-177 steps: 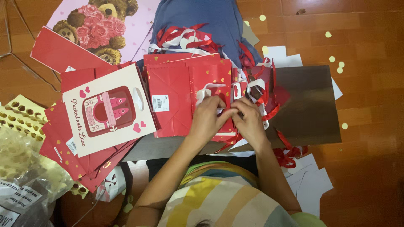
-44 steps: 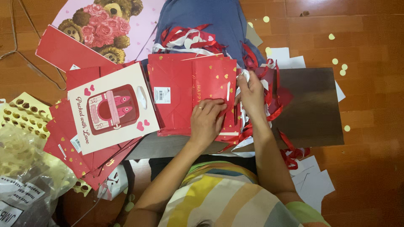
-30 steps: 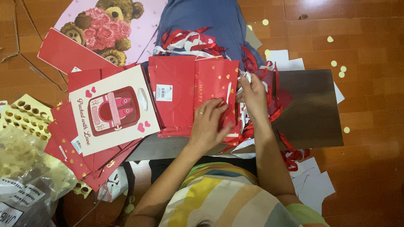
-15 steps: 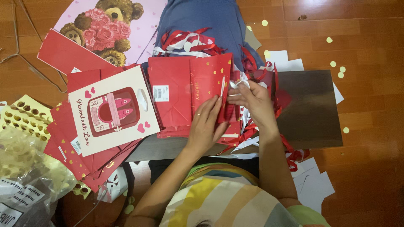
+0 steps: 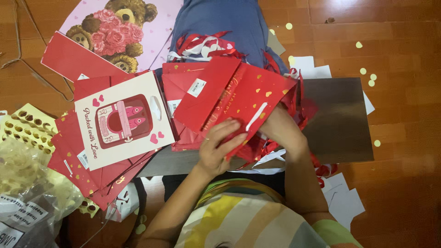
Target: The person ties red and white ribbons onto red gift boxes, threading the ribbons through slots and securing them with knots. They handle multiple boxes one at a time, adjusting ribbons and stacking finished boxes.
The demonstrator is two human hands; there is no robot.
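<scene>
1. The person holds a red gift bag [image 5: 232,98] lifted and tilted above a stack of flat red bags [image 5: 177,87] on a dark board [image 5: 340,124].
2. The left hand [image 5: 219,147] pinches the bag's lower edge, thumb above and fingers curled under, clamped on the paper. The right hand [image 5: 278,128] is tucked behind the bag's right side; its fingers are hidden, so their closure cannot be told.
3. The bag's upper right corner reaches the tangle of red ribbon [image 5: 301,108]; its upper left corner overlaps the stack.
4. Just left of the stack lies a cream card with a tin picture [image 5: 124,121] on more red bags.
5. Bare board lies to the right, and beyond it wooden floor [image 5: 404,69] with scattered paper dots.
6. Half a second ago the bag lay flat under both hands; now it is raised and turned clockwise, and the right hand has gone behind it.
</scene>
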